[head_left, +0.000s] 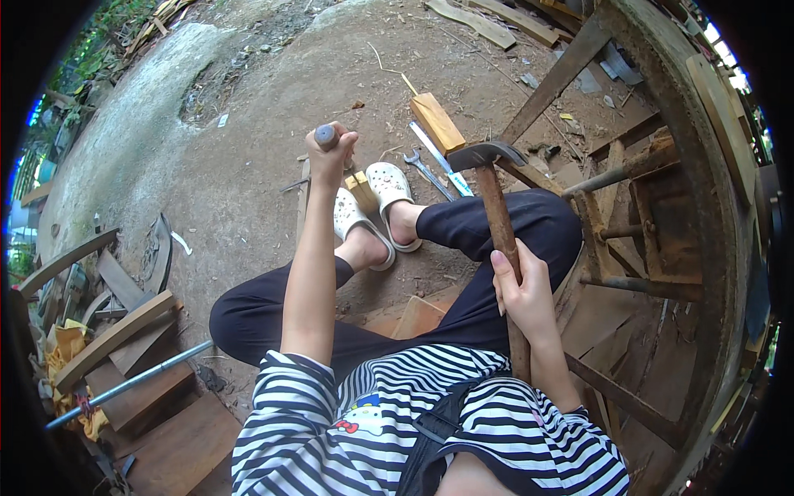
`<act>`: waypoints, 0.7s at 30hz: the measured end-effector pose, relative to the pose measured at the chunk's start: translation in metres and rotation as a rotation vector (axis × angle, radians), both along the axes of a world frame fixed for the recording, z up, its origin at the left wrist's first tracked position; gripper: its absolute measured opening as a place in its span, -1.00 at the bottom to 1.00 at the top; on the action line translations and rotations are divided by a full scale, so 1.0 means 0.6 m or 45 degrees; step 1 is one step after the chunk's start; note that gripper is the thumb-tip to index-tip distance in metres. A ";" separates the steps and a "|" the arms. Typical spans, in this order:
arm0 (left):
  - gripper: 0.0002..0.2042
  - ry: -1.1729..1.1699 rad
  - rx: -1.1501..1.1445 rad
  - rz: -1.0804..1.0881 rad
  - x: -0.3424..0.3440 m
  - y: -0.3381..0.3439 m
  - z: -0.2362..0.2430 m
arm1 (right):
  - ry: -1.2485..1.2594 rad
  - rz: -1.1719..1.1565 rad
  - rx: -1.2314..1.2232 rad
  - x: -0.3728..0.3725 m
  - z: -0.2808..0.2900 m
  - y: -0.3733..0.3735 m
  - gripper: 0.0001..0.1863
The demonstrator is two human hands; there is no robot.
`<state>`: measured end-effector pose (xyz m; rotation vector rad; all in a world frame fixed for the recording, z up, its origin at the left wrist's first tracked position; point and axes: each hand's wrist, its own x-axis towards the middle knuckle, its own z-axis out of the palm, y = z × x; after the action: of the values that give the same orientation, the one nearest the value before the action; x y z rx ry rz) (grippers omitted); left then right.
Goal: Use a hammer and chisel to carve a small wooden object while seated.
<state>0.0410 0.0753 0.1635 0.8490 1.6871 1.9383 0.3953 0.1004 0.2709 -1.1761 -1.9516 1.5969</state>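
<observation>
My left hand (330,157) is closed around the upright round handle (327,136) of a hand tool, its butt end facing up. The tool's lower end is hidden by the hand and arm. Just below that hand, a short notched wooden block (361,192) is held between my feet in white clogs (387,183). My right hand (526,285) grips the wooden shaft of a hammer (499,207) above my right thigh. The hammer's dark metal head points up and away from me, apart from the tool and the block.
Beyond my right foot lie a larger wooden block (438,122), a wrench (428,175) and a blue-and-white flat strip (442,161). A rusty machine frame (695,207) stands close on the right. Wood offcuts (124,339) and a metal pipe (141,380) lie at the left.
</observation>
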 end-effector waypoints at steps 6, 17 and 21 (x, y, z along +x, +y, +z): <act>-0.82 -0.097 0.042 -0.044 -0.015 -0.005 -0.008 | 0.010 0.044 -0.025 -0.008 -0.007 0.005 -0.74; -0.83 -0.163 0.068 -0.173 -0.034 -0.009 -0.008 | -0.019 0.071 -0.065 -0.015 -0.022 0.017 -0.74; -0.83 -0.224 0.074 -0.203 -0.041 -0.018 -0.003 | 0.000 0.059 -0.078 -0.019 -0.026 0.023 -0.74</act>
<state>0.0163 0.0643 0.1617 0.7835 1.4243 1.9013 0.3838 0.1143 0.2551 -1.1619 -1.9560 1.6909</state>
